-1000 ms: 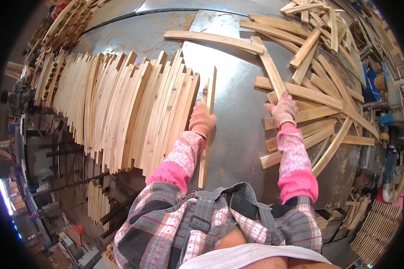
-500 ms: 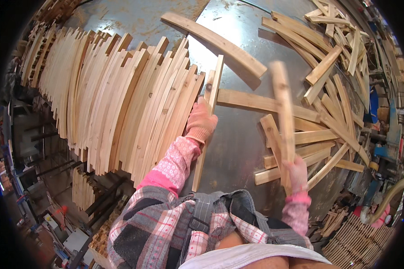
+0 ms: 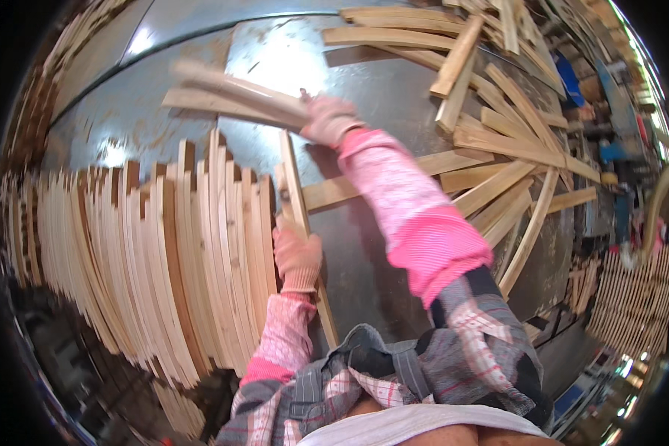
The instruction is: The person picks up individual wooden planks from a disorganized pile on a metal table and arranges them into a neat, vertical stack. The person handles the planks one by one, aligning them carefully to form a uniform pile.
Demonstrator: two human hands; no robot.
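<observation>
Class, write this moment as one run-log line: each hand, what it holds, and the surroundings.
left hand: holds upright slat | right hand: carries blurred curved slat | left: stacked slats | right: loose pile

Blurred slat [image 3: 234, 97], perhaps two, in right hand [image 3: 328, 119]

Right arm outstretched, left bent; both gloved grips [image 3: 328, 119] [image 3: 297, 256] closed.
</observation>
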